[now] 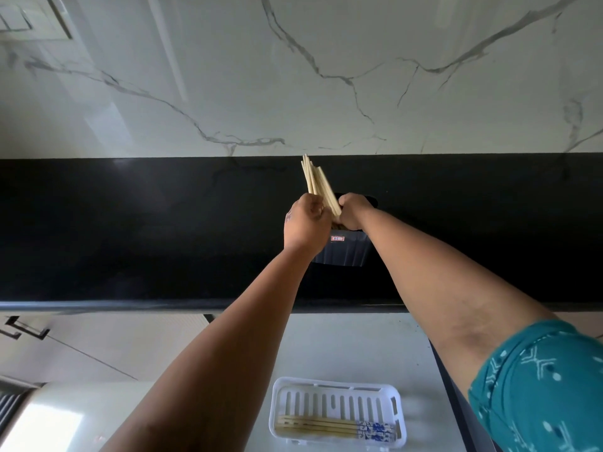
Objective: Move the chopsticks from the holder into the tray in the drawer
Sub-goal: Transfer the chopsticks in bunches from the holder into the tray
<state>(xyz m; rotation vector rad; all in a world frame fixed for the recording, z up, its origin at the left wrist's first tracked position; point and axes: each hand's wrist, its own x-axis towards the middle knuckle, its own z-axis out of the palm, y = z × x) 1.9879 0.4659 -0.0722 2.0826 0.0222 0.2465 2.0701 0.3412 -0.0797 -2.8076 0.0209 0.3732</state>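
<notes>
pale chopsticks (318, 184), black holder (342, 252), white tray (336, 386)

We observe a white marble-look wall (326, 76) with grey veining above a glossy black counter (130, 230). A switch plate (29, 17) sits at top left. Below the counter's front edge, pale cabinet fronts (98, 347) carry dark handles (23, 329).

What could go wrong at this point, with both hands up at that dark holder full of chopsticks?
1. The chopsticks fan out above the left hand and right hand; a loose one might slip onto the black counter.
2. The holder looks light and could tip as the bunch lifts out.
3. The white tray sits far below, already holding several chopsticks, so some may miss it.
</notes>
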